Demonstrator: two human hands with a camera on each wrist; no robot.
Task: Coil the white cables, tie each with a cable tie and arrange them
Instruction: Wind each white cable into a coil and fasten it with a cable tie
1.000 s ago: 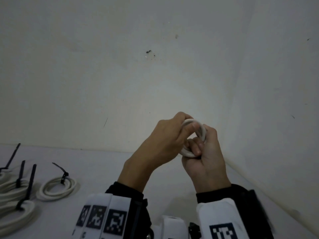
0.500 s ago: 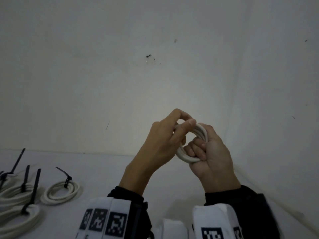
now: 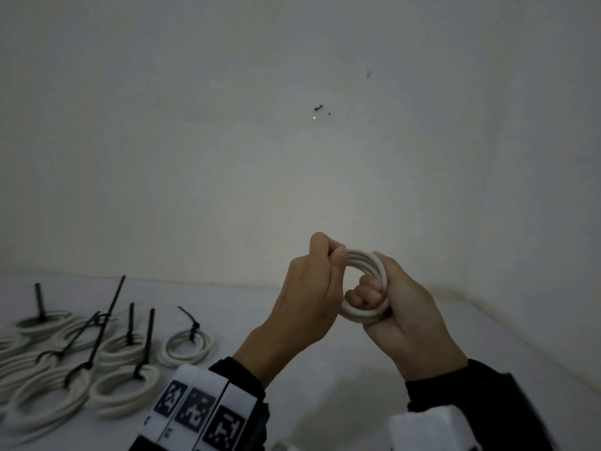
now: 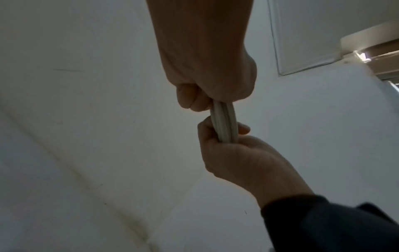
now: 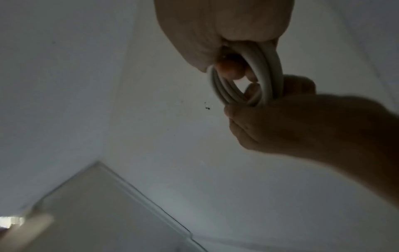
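coil in hand: white cable coil (image 3: pixel 364 284), about 3 turns, held up in the air over the counter (image 3: pixel 292 320), in front of the wall. No tie on it that I can see.
left hand: left hand (image 3: pixel 309 288) has its fingers curled and clamped on the coil's left side, thumb pressed on the top turns.
right hand: right hand (image 3: pixel 406 314) has its fingers (image 3: pixel 361 292) hooked through the loop and closed on the right side.
step, my read: coiling of this one looks finished; both hands are just squeezing the turns together. Tying is not yet done.
done: tied coils (image 3: pixel 97 362) lie in a group at the counter's left edge, each with a black cable tie (image 3: pixel 148 340) whose tail sticks up.
count, tied: at least 6 visible, more may be cut off at the left edge; cannot give a firm total.
count, in hand: 1.
count, loose ties: 0 in view.
count, uncoiled cables: 0 in view.
left to do: tie this coil, set it down with the group nearest coil (image 3: pixel 186 348), tidy the arrangement.
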